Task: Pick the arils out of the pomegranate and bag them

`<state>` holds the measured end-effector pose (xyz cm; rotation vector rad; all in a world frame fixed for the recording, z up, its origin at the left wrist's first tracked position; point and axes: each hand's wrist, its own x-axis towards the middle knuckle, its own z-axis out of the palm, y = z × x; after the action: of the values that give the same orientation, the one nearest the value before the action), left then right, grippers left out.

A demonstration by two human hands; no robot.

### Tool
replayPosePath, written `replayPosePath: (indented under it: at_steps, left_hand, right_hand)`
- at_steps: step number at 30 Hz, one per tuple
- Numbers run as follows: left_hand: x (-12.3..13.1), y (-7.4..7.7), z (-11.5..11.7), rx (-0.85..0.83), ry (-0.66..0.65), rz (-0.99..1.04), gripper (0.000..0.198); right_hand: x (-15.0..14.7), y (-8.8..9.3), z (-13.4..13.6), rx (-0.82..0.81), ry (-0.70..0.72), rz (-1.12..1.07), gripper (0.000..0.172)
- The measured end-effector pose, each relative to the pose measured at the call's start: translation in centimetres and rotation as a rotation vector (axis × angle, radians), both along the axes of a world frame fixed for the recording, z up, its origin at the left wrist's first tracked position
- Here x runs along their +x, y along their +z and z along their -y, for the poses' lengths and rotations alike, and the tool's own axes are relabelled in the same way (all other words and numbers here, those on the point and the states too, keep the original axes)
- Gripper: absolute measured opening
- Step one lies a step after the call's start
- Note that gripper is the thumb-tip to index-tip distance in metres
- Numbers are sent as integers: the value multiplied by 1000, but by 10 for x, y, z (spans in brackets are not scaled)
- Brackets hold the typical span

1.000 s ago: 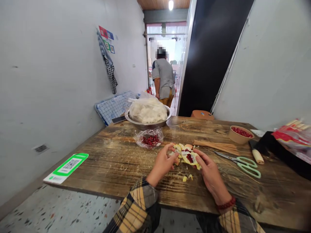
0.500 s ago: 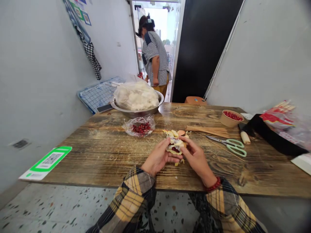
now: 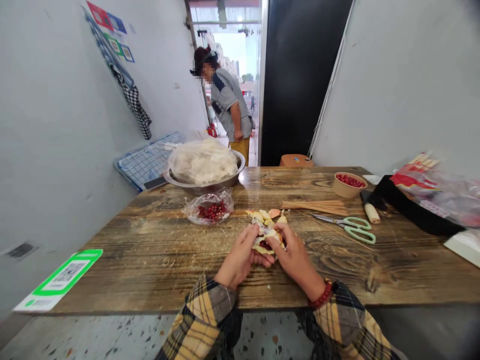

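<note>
Between my two hands is a piece of pomegranate (image 3: 264, 245), with pale membrane and dark red seeds showing. My left hand (image 3: 240, 256) grips its left side, thumb on top and fingers beneath. On the other side, my right hand (image 3: 296, 255) has its thumb pressed on the fruit near the seeds, and its other fingers curl behind. Yellowish scraps of peel (image 3: 264, 215) lie on the wood just beyond the fruit. To the left of them, a clear plastic bag (image 3: 190, 212) holds loose red seeds (image 3: 213, 210).
Behind the bag stands a metal basin (image 3: 210, 190) with a plastic-wrapped pale mass. Thin wooden sticks (image 3: 315, 206), green-handled scissors (image 3: 358, 230), a paper bowl (image 3: 345, 189) of red seeds and a wooden-handled tool (image 3: 372, 213) lie right. A person (image 3: 230, 107) leans by the doorway.
The view has shifted, so the table sits lower in the picture. My hands still hold the pomegranate, the right thumb now nearer the seeds. The person by the door leans further forward.
</note>
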<state>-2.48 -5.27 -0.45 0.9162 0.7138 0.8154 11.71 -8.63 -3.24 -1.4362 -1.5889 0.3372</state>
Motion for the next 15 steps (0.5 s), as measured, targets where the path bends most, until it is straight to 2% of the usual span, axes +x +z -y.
replayPosePath:
  at_steps: [4, 7, 10, 15]
  left_hand:
    - [2, 1, 1, 4, 73, 24, 49]
    - [3, 1, 2, 65, 115, 11, 63]
    - [3, -1, 2, 119, 52, -9, 72]
    - [3, -2, 2, 151, -31, -21, 71]
  right_hand:
    - [-5, -2, -2, 52, -23, -24, 21]
    - [-6, -2, -3, 56, -28, -70, 21]
    - [-3, -1, -2, 29, 10, -121, 22]
    - [4, 1, -2, -41, 90, -192, 25]
